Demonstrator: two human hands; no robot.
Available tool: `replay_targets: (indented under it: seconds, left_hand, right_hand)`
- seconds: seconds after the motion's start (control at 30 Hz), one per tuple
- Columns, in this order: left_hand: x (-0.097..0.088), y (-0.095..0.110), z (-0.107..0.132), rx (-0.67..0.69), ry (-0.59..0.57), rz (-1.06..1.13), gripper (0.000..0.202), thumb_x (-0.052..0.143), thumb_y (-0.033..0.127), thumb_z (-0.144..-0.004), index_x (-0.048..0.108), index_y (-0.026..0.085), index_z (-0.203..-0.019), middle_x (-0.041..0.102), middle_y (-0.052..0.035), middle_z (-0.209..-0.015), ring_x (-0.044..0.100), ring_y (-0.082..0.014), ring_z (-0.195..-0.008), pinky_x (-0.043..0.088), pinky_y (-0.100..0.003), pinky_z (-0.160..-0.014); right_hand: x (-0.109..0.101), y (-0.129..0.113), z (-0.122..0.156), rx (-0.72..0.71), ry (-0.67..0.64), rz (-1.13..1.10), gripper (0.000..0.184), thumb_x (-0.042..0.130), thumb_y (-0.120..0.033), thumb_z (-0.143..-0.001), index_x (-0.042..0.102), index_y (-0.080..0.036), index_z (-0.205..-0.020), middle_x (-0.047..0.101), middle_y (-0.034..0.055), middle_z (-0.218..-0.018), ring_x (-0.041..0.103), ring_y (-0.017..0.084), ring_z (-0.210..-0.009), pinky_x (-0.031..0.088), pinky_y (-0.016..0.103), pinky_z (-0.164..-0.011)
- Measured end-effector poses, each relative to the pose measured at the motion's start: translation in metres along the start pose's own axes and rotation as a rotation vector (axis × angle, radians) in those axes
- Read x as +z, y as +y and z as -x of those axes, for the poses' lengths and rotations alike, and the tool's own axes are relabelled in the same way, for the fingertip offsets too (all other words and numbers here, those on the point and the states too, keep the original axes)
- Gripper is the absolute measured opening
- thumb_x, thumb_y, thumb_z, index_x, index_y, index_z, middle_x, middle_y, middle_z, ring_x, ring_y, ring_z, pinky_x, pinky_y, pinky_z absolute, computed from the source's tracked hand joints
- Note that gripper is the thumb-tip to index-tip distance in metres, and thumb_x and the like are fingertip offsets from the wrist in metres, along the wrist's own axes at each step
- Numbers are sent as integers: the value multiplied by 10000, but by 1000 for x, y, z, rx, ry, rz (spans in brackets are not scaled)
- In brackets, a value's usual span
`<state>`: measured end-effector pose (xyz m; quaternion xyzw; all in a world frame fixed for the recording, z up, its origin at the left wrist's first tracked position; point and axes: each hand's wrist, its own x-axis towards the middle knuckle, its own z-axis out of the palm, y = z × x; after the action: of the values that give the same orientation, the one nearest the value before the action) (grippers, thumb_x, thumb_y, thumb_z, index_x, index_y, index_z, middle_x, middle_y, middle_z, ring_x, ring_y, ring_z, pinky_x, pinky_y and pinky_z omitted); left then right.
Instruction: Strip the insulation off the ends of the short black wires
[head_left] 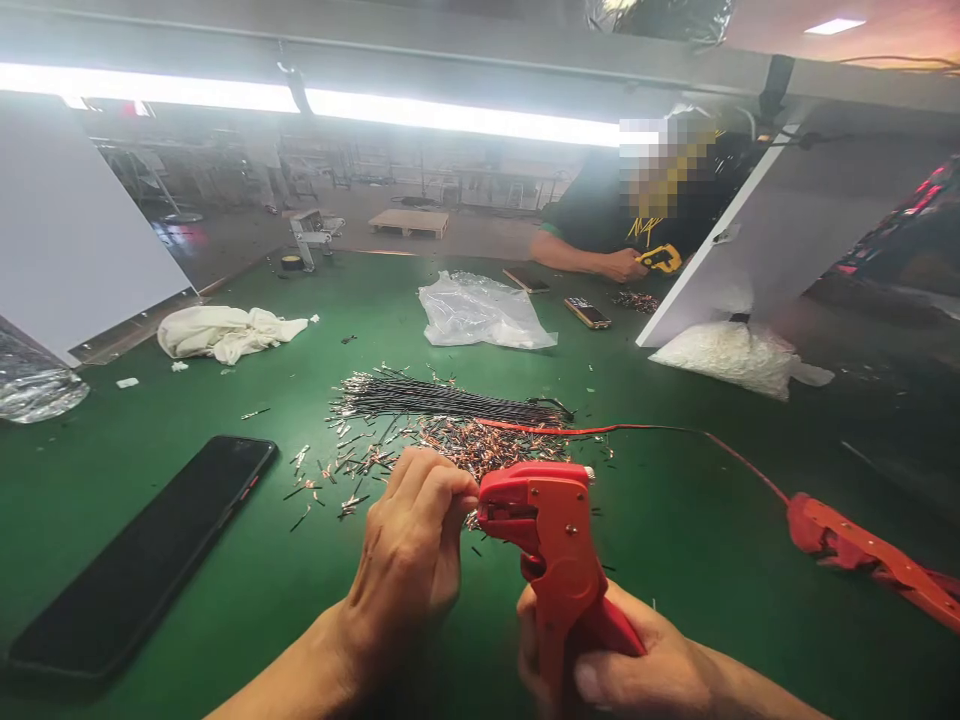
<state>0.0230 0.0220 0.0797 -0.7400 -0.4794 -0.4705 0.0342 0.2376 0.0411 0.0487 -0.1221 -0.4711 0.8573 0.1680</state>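
My right hand [652, 660] is wrapped round the handles of a red wire stripper [562, 540], whose jaws point left. At those jaws, my left hand [412, 530] is closed in a pinch. Whatever its fingertips hold is hidden behind the fingers and the tool head. Just beyond both hands lies a loose heap of copper and black wire scraps [487, 446]. A bundle of black wires [450, 400] with bare, shiny left ends rests behind the heap.
A large black phone [150, 560] lies at left. On the right sits another red tool [847, 540], with a thin red strip [592, 430] running toward it. Farther back are a clear plastic bag [484, 312], a white cloth [225, 335] and a co-worker's hand [624, 265] with a yellow tool.
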Motion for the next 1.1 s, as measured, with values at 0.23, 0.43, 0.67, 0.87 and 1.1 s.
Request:
replay_targets:
  seconds: [0.23, 0.43, 0.67, 0.87, 1.1]
  left_hand:
    - [0, -1, -2, 15, -12, -1, 162, 449, 13, -906, 493, 168, -889, 501, -10, -761, 446, -136, -723, 407, -247, -619]
    - [2, -1, 1, -81, -18, 55, 172, 444, 50, -915, 498, 194, -992, 545, -7, -777, 492, -130, -700, 443, -229, -585]
    - [0, -3, 2, -134, -87, 93, 131, 449, 141, -957, 561, 181, -901, 553, -2, -721, 487, -124, -649, 422, -227, -564]
    - [-3, -4, -1, -234, -103, 193, 212, 463, 188, -965, 528, 185, -763, 529, 27, -669, 478, -92, -599, 411, -203, -558]
    - [-4, -7, -4, -326, -171, 287, 231, 466, 234, -960, 560, 183, -755, 538, 31, -634, 484, -85, -557, 406, -193, -513]
  right_hand:
    - [-2, 6, 2, -20, 28, 44, 298, 691, -378, -807, 589, -97, -799, 511, 13, -648, 431, 82, -567, 314, 204, -520]
    - [0, 8, 2, -34, 15, -46, 315, 701, -399, -799, 534, -133, -816, 455, -20, -630, 413, 72, -543, 304, 189, -495]
    - [2, 6, 3, -26, 64, -19, 373, 718, -457, -775, 519, -141, -784, 430, -31, -595, 385, 64, -522, 271, 191, -476]
    - [5, -2, 6, -33, 94, 45, 367, 710, -454, -788, 534, -133, -774, 431, -25, -610, 379, 61, -527, 277, 187, -471]
    - [0, 9, 11, 51, 220, -71, 428, 713, -524, -777, 452, -188, -729, 316, -95, -508, 267, 41, -413, 217, 181, -387]
